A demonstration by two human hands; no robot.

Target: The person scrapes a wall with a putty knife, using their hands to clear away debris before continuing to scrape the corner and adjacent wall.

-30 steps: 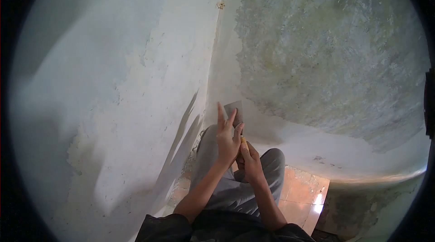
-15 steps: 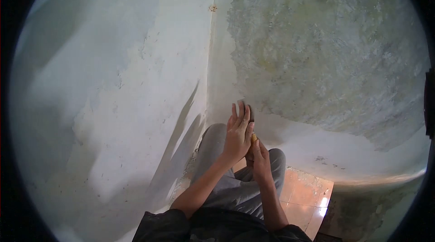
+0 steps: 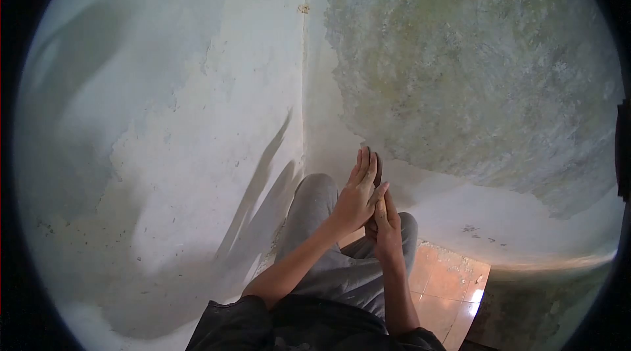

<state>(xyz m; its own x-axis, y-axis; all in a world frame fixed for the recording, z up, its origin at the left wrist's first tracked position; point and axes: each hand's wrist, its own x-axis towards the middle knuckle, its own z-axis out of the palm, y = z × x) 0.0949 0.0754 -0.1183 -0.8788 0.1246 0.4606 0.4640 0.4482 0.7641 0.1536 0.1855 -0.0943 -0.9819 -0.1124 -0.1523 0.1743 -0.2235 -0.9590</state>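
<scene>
My right hand [image 3: 385,225] is wrapped round the handle of a scraper, whose handle is mostly covered by my fingers. The scraper's dark blade [image 3: 378,168] points up against the wall, at the lower edge of the bare patch. Long and straight, the fingers of my left hand [image 3: 359,198] lie along the blade's left side, with the thumb reaching across towards my right hand. The grey-green patch [image 3: 447,81] has a ragged border where white paint [image 3: 322,134] meets it.
A second wall [image 3: 197,121], pale and flaking, meets this one at a corner on the left. My bent knees [image 3: 315,196] are close under my hands. Orange floor tiles [image 3: 437,295] with scattered flakes lie at lower right.
Both hands and the scraper have shifted slightly right along the patch's lower edge. The yellowish handle that showed between my hands is now mostly covered.
</scene>
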